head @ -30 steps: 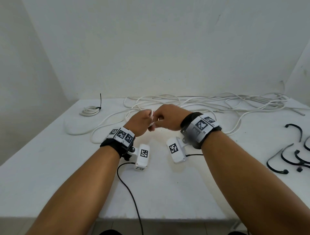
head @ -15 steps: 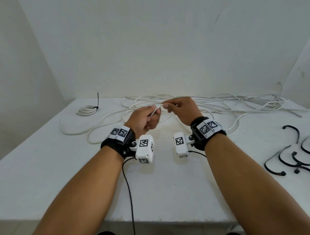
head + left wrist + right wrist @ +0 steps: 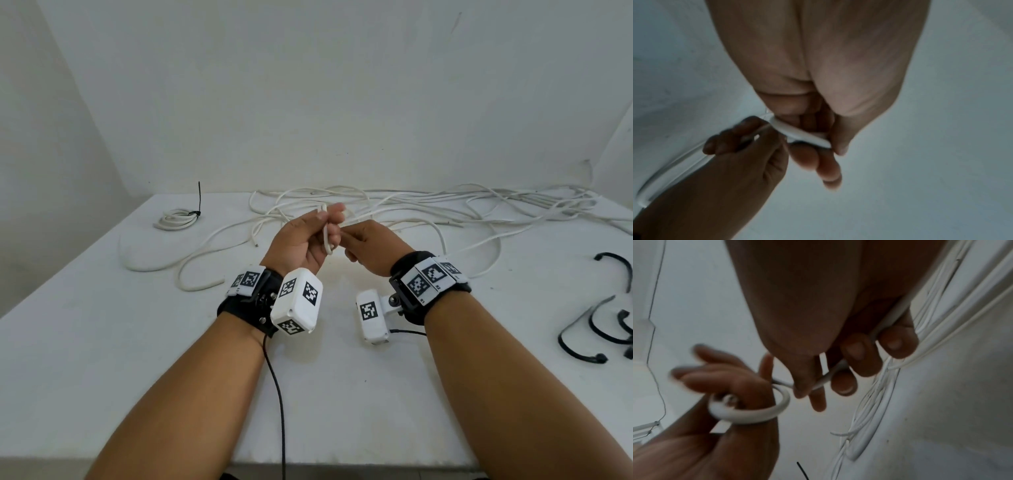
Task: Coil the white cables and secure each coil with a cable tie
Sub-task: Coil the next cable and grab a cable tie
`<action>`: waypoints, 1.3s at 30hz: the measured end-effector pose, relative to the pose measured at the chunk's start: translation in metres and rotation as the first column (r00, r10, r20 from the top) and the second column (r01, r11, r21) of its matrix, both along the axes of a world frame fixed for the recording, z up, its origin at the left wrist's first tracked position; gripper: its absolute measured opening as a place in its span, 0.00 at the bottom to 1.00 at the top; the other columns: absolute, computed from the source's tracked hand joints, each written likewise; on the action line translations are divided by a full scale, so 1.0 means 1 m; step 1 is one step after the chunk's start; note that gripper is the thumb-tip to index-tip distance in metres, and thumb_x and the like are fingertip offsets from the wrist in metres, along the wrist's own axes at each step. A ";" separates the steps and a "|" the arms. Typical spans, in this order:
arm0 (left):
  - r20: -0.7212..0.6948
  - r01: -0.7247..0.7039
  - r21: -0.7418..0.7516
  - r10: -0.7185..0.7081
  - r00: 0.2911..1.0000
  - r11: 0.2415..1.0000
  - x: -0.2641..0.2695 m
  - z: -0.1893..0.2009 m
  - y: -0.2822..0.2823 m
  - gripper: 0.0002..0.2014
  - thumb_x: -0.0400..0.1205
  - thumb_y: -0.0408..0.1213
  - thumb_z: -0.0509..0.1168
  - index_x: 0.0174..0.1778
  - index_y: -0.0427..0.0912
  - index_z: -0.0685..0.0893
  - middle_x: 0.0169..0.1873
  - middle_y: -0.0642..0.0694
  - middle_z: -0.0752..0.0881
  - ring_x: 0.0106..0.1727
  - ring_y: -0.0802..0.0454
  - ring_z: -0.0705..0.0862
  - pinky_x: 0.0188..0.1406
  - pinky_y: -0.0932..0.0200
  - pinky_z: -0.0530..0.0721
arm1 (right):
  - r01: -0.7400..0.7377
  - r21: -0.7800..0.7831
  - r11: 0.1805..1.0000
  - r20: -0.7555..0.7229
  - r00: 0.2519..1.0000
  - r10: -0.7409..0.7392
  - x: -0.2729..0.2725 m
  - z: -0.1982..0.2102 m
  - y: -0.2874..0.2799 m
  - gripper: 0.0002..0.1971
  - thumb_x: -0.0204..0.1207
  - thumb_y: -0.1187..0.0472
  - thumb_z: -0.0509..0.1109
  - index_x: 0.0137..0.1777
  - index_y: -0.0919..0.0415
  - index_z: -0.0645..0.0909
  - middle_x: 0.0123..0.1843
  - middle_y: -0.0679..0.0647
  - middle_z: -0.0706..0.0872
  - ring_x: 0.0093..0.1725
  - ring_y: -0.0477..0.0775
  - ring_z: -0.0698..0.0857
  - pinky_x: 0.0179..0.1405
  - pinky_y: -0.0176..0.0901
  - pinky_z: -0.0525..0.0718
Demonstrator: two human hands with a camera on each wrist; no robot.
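Left hand: we hold the left hand (image 3: pixel 301 240) palm-up above the counter (image 3: pixel 102 342), thumb and fingers pinched on the first small loop (image 3: pixel 748 412) of a white cable (image 3: pixel 327 236); this hand serves as the former, so that each turn stacks on the last.
Right hand: we keep the right hand (image 3: pixel 371 248) just beside the left, fingers curled round the running length of the same cable; from here it feeds slack and guides the next turn onto the loop.
Cable supply: the loose white cables (image 3: pixel 445 209) lie tangled along the back of the counter, behind both hands; the running length trails toward them, so we judge the slack is drawn from that side.
Finished coil: one coil (image 3: pixel 176 219) rests at the back left, already bound with a black tie (image 3: pixel 198 202) whose tail stands upright; it lies well apart from the work.
Spare ties: black cable ties (image 3: pixel 603 329) wait at the right edge, near the right hand's side.
Change: half a second earlier the cable ran nearly straight between the hands, with the left palm down; now the left palm faces up and the cable forms a loop.
Progress: we judge the second coil barely begun.
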State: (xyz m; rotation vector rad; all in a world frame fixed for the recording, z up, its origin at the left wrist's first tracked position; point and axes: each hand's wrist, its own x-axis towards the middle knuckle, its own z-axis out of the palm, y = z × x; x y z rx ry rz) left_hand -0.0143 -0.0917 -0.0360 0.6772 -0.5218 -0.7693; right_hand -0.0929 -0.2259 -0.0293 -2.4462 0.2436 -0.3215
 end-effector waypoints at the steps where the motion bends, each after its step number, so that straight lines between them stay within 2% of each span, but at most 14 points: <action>1: -0.013 -0.053 0.008 0.053 0.999 0.999 0.000 0.001 -0.002 0.11 0.85 0.28 0.58 0.57 0.26 0.81 0.36 0.43 0.89 0.30 0.56 0.85 0.32 0.65 0.85 | -0.016 -0.034 0.999 -0.053 0.999 0.014 0.000 0.000 0.002 0.23 0.86 0.47 0.59 0.28 0.51 0.75 0.29 0.49 0.80 0.26 0.45 0.75 0.32 0.38 0.71; 7: -0.057 -0.364 -0.002 0.363 0.930 0.931 0.014 0.003 -0.002 0.06 0.86 0.26 0.61 0.49 0.29 0.83 0.35 0.42 0.90 0.33 0.56 0.87 0.37 0.64 0.88 | -0.155 -0.118 0.981 -0.285 0.951 0.116 -0.005 0.003 0.017 0.23 0.86 0.47 0.60 0.43 0.69 0.80 0.34 0.59 0.78 0.32 0.54 0.74 0.38 0.44 0.72; 9: 0.081 -0.449 0.086 0.443 0.893 0.890 0.016 -0.002 -0.001 0.06 0.86 0.26 0.61 0.51 0.32 0.84 0.37 0.41 0.90 0.35 0.54 0.88 0.40 0.62 0.87 | -0.192 -0.136 0.972 -0.305 0.941 0.143 -0.006 0.006 0.021 0.22 0.85 0.48 0.62 0.50 0.70 0.83 0.33 0.62 0.78 0.32 0.59 0.75 0.39 0.44 0.72; 11: 0.370 -0.554 0.184 0.465 0.805 0.812 0.012 -0.008 -0.001 0.08 0.87 0.27 0.59 0.53 0.38 0.84 0.38 0.43 0.89 0.37 0.53 0.88 0.43 0.62 0.86 | -0.215 -0.171 0.962 -0.309 0.938 0.155 -0.008 0.009 0.022 0.14 0.84 0.51 0.65 0.56 0.58 0.88 0.30 0.50 0.78 0.30 0.49 0.75 0.38 0.41 0.73; 14: 0.684 -0.624 0.250 0.320 0.655 0.741 0.007 -0.010 0.000 0.09 0.88 0.29 0.57 0.51 0.43 0.83 0.38 0.48 0.90 0.37 0.57 0.89 0.42 0.64 0.86 | -0.255 -0.215 0.943 -0.263 0.945 0.196 -0.014 0.012 0.022 0.12 0.83 0.55 0.66 0.61 0.52 0.88 0.39 0.48 0.84 0.33 0.42 0.76 0.38 0.36 0.73; 16: 0.801 -0.643 0.304 0.177 0.572 0.702 0.006 -0.009 0.001 0.10 0.87 0.32 0.58 0.45 0.42 0.83 0.35 0.53 0.88 0.34 0.60 0.88 0.38 0.65 0.84 | -0.250 -0.202 0.947 -0.180 0.960 0.215 -0.018 0.012 0.021 0.11 0.82 0.56 0.68 0.57 0.56 0.90 0.41 0.50 0.86 0.34 0.41 0.77 0.37 0.33 0.72; 18: 0.879 -0.670 0.381 -0.026 0.476 0.637 0.005 -0.007 0.003 0.12 0.86 0.34 0.58 0.37 0.40 0.81 0.28 0.52 0.84 0.29 0.56 0.82 0.33 0.62 0.80 | -0.190 -0.135 0.972 -0.056 0.981 0.184 -0.020 0.011 0.018 0.07 0.78 0.57 0.72 0.48 0.56 0.92 0.35 0.47 0.86 0.31 0.41 0.78 0.33 0.32 0.73; 21: 0.820 -0.565 0.514 -0.177 0.544 0.646 -0.001 -0.001 0.004 0.15 0.83 0.32 0.55 0.29 0.39 0.78 0.23 0.46 0.83 0.25 0.52 0.79 0.29 0.62 0.76 | -0.102 -0.053 0.993 0.116 0.987 0.108 -0.021 0.011 0.012 0.03 0.69 0.57 0.79 0.35 0.52 0.90 0.31 0.46 0.89 0.33 0.45 0.85 0.34 0.44 0.84; 25: 0.700 -0.389 0.549 -0.152 0.698 0.740 -0.009 0.003 0.001 0.18 0.85 0.32 0.52 0.30 0.38 0.79 0.18 0.47 0.72 0.21 0.54 0.66 0.22 0.61 0.63 | -0.024 0.046 0.999 0.261 0.965 0.012 -0.023 0.014 0.006 0.08 0.61 0.56 0.84 0.33 0.53 0.86 0.29 0.49 0.88 0.31 0.50 0.84 0.33 0.47 0.83; 28: 0.643 -0.316 0.518 -0.118 0.757 0.795 -0.009 0.003 0.000 0.21 0.88 0.35 0.50 0.37 0.31 0.82 0.16 0.50 0.67 0.21 0.54 0.61 0.20 0.62 0.59 | -0.066 0.073 0.995 0.314 0.949 0.040 -0.027 0.016 0.000 0.06 0.67 0.58 0.82 0.36 0.55 0.88 0.29 0.49 0.88 0.23 0.42 0.75 0.26 0.32 0.73; 31: 0.586 -0.243 0.503 -0.121 0.801 0.829 -0.010 0.003 0.004 0.27 0.91 0.44 0.46 0.37 0.32 0.83 0.16 0.50 0.63 0.21 0.53 0.60 0.20 0.63 0.60 | -0.006 0.134 0.991 0.376 0.926 -0.045 -0.030 0.019 -0.010 0.04 0.69 0.57 0.82 0.38 0.54 0.90 0.27 0.37 0.85 0.23 0.40 0.74 0.27 0.25 0.69; 35: 0.493 -0.111 0.441 -0.137 0.859 0.891 -0.014 0.004 0.006 0.23 0.91 0.43 0.46 0.35 0.39 0.76 0.16 0.52 0.62 0.17 0.57 0.58 0.17 0.65 0.60 | 0.013 0.196 0.980 0.413 0.906 -0.094 -0.028 0.018 -0.017 0.05 0.70 0.54 0.82 0.39 0.54 0.92 0.27 0.38 0.86 0.24 0.44 0.72 0.27 0.33 0.72; 37: 0.436 -0.056 0.412 -0.142 0.889 0.909 -0.013 0.006 0.005 0.22 0.91 0.44 0.45 0.34 0.40 0.74 0.15 0.53 0.61 0.16 0.58 0.57 0.15 0.65 0.60 | 0.004 0.213 0.977 0.426 0.899 -0.097 -0.026 0.017 -0.015 0.04 0.72 0.52 0.80 0.37 0.48 0.91 0.30 0.41 0.89 0.27 0.54 0.74 0.29 0.40 0.74; 39: 0.383 -0.017 0.381 -0.141 0.913 0.924 -0.013 0.007 0.005 0.23 0.91 0.45 0.44 0.34 0.41 0.73 0.14 0.54 0.61 0.15 0.59 0.56 0.15 0.66 0.60 | 0.015 0.193 0.981 0.412 0.906 -0.095 -0.023 0.014 -0.014 0.10 0.76 0.50 0.76 0.32 0.39 0.87 0.26 0.39 0.86 0.26 0.53 0.73 0.28 0.40 0.73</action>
